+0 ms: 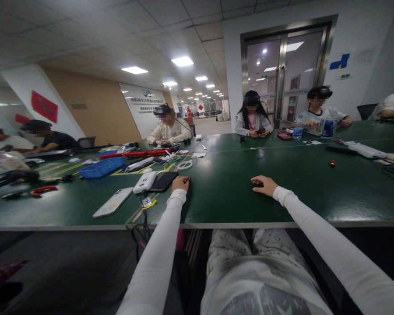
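Observation:
My left hand (180, 184) rests on the green table (221, 199) with its fingers curled in. A small dark bit shows at its fingertips, too little to name. Just left of it lie a flat black case (163, 182) and a rounded white device (145, 181). A white phone (113, 202) lies face down nearer the table edge. Farther right, my right hand (265, 185) is low over the tabletop, fingers bent around a small dark thing (258, 185) that I cannot make out. The two hands are well apart.
A blue plastic basket (102, 168), a coiled white cable (184, 164) and assorted tools lie to the left. A small red object (332, 163) and water bottles (328, 128) are on the right. Several people wearing headsets sit around the table.

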A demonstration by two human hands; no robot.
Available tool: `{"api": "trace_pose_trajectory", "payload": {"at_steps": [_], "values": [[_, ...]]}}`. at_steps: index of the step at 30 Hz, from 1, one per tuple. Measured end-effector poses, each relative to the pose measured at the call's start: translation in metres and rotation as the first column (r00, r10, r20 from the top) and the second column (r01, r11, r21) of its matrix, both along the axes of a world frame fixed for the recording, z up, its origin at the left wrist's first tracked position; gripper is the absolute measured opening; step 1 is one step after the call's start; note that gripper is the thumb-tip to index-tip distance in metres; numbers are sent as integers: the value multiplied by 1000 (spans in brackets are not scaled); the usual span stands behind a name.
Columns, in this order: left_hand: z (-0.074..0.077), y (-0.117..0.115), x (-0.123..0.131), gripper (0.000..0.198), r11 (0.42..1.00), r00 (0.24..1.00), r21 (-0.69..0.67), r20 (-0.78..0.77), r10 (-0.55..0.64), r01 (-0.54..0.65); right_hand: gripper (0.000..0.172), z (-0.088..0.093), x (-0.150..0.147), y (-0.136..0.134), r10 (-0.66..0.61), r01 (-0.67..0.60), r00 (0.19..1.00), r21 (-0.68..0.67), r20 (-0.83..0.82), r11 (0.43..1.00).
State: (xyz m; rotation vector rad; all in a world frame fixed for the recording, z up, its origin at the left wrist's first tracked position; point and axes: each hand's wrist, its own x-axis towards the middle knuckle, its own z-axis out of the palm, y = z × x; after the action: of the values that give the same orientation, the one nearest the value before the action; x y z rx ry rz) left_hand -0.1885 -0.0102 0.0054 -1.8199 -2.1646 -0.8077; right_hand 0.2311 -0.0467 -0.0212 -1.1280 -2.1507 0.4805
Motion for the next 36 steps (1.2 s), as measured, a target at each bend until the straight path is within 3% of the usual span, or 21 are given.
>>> {"api": "trace_pose_trajectory", "payload": {"at_steps": [8,16,24,28,36], "values": [[6,-15,50,27,974,975,-42,-14,-224,223,41,0,1,1,0,0,1000,-8,-5,1000],[-1,-13,93,26,850,843,-16,-118,-525,527,40,0,0,3,-8,8,1000,24,0,1000],[0,-17,111,25,828,822,21,-133,-553,561,40,3,0,2,-2,3,1000,33,-2,999],[2,-21,134,23,764,770,103,-129,-625,637,42,3,1,3,-3,3,1000,36,-3,999],[7,-33,209,23,628,671,271,-103,-735,729,78,8,0,1,13,-15,998,-20,-67,1000]]}}
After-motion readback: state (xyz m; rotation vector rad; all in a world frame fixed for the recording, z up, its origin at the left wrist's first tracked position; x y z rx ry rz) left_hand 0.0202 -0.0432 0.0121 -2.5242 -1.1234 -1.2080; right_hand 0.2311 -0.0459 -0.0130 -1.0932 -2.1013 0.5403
